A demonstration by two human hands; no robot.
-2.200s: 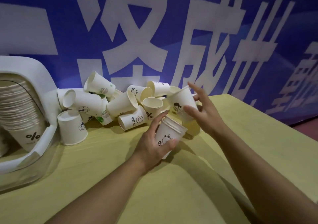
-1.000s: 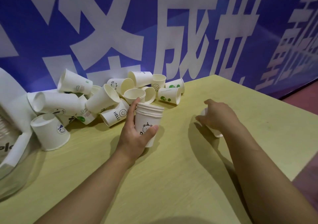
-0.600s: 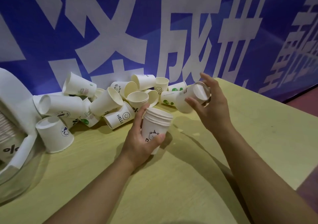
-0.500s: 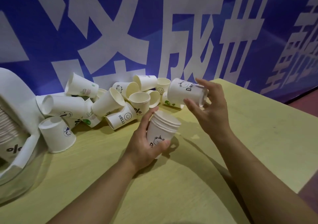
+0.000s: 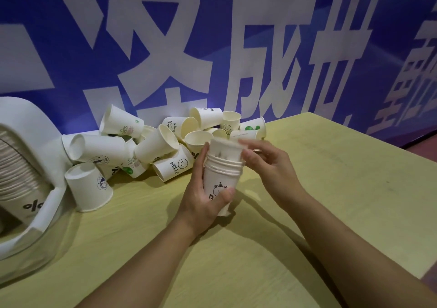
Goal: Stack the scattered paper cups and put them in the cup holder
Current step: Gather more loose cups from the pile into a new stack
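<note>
My left hand grips a short stack of white paper cups with a bear print, upright above the table. My right hand holds the topmost cup by its rim as it sits partway into the stack. Behind them, several loose white cups lie piled against the wall, some on their sides. One cup stands upside down at the pile's left. The white cup holder at the far left contains a long row of nested cups.
The yellow-green table ends at its right edge near a reddish floor. A blue banner wall with large white characters stands right behind the cup pile.
My right hand picked a cup off the table on the right, turned it upright and brought it down onto the stack in my left hand.
</note>
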